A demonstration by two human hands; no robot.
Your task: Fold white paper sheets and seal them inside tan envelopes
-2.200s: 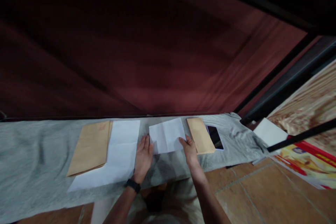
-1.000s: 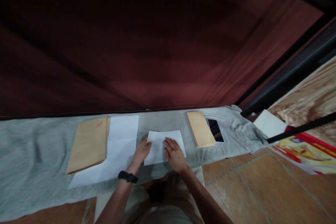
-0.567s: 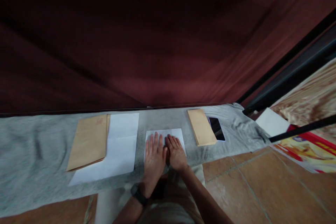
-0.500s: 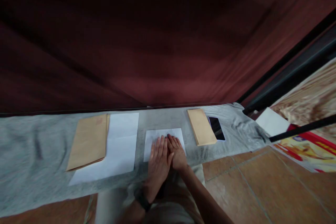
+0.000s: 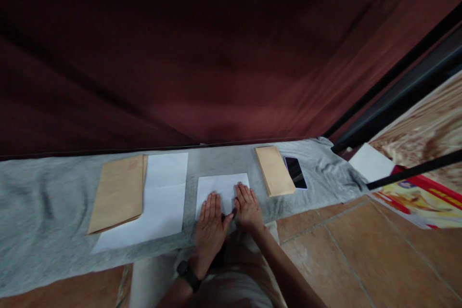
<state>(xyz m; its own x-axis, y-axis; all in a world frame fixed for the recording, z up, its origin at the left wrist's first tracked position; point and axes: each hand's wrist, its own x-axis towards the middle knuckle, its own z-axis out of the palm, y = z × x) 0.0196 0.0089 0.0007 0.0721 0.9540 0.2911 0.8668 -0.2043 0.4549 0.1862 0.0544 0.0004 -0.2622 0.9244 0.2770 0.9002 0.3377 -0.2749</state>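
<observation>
A folded white sheet of paper lies on a grey cloth in front of me. My left hand, with a black band on the wrist, lies flat on the sheet's near left part, fingers stretched out. Beside it, my right hand presses flat on the sheet's near right edge, fingers together and extended. Neither hand holds anything.
A stack of white sheets with brown envelopes on its left lies further left. Another brown envelope pile and a dark phone lie to the right. A maroon curtain hangs behind; tiled floor at right.
The unfolded sheet was folded over and laid flat on the cloth. Both hands came to press on it, then slid apart toward its near edge.
</observation>
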